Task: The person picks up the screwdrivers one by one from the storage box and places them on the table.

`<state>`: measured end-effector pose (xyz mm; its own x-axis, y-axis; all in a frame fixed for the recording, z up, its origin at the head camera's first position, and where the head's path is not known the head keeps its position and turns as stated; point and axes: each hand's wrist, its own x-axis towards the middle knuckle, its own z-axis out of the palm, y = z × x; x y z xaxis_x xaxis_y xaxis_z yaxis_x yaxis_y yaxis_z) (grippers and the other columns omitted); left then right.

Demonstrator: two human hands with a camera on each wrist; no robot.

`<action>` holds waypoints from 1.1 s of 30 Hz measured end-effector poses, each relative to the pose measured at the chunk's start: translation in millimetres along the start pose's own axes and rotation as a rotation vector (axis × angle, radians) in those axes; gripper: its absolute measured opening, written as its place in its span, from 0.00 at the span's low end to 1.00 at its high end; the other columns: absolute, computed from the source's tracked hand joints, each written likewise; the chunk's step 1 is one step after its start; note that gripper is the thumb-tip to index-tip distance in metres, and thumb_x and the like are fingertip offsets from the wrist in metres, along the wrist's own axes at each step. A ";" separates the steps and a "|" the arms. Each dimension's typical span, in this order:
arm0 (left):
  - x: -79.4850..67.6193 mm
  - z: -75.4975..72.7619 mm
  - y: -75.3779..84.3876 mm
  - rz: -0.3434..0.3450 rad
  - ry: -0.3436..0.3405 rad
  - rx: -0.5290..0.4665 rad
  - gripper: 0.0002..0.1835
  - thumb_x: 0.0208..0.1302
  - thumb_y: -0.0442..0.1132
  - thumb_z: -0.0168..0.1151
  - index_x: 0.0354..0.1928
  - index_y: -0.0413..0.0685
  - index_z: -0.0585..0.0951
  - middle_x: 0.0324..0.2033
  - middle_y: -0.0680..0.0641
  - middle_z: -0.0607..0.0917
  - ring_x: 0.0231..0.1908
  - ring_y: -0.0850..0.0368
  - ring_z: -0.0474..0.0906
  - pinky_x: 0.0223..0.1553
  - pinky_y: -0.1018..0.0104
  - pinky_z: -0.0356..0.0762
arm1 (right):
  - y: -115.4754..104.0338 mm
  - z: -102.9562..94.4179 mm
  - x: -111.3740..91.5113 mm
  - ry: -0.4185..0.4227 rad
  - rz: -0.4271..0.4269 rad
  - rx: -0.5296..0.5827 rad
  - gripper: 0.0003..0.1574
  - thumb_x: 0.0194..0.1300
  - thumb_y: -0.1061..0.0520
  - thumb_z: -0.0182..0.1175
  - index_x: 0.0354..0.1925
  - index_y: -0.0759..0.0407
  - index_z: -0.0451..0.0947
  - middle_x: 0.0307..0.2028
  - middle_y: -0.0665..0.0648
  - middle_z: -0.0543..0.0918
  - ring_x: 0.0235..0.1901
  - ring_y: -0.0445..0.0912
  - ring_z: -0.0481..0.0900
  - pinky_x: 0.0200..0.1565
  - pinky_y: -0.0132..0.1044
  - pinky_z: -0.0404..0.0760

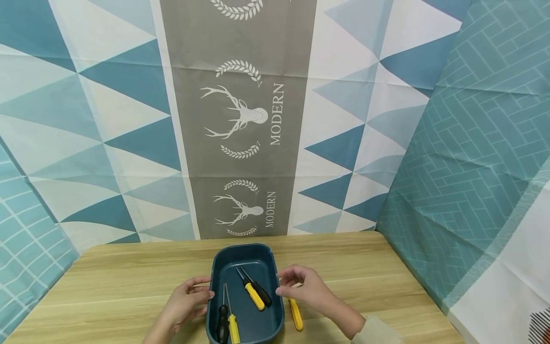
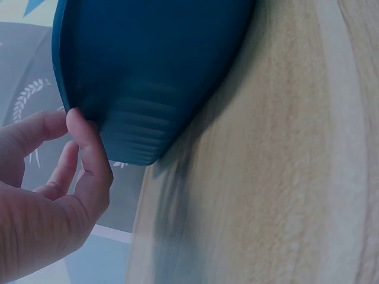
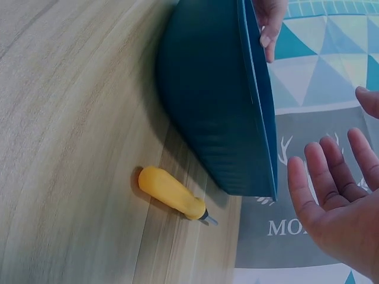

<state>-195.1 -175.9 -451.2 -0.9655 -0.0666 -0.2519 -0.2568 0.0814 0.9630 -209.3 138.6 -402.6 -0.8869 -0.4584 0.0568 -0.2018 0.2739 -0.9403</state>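
A dark blue plastic bin (image 1: 247,329) stands on the wooden table, with several screwdrivers inside. At its near left lie a black-handled screwdriver (image 1: 222,322) and a yellow-handled screwdriver (image 1: 233,327); farther right, another yellow-handled screwdriver (image 1: 254,295) lies against a black-handled one (image 1: 263,292). My left hand (image 1: 186,302) pinches the bin's left rim, thumb over the edge and fingers outside. Beside the right wall hovers my right hand (image 1: 306,289), fingers loosely bent and holding nothing. Below it, outside the bin, a short yellow-handled screwdriver (image 3: 172,192) lies on the table, its metal tip showing.
The wooden table (image 1: 142,272) extends to both sides of the bin. Behind it hangs a patterned cloth (image 1: 240,157) with deer heads and triangles. Tile-patterned sheets flank the table, a teal one (image 1: 485,153) on the right and a light blue one (image 1: 26,239) on the left.
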 end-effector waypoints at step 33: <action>0.6 0.2 -0.7 0.004 0.010 0.010 0.28 0.56 0.34 0.64 0.59 0.35 0.69 0.44 0.40 0.78 0.34 0.54 0.79 0.33 0.59 0.81 | -0.5 28.4 10.4 -0.098 0.022 0.064 0.19 0.56 0.55 0.66 0.46 0.59 0.78 0.40 0.61 0.81 0.37 0.44 0.76 0.35 0.29 0.77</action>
<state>-195.6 -175.8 -452.1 -0.9659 -0.0762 -0.2474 -0.2539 0.0914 0.9629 -206.6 109.7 -411.0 -0.8452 -0.5344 0.0057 -0.1529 0.2315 -0.9607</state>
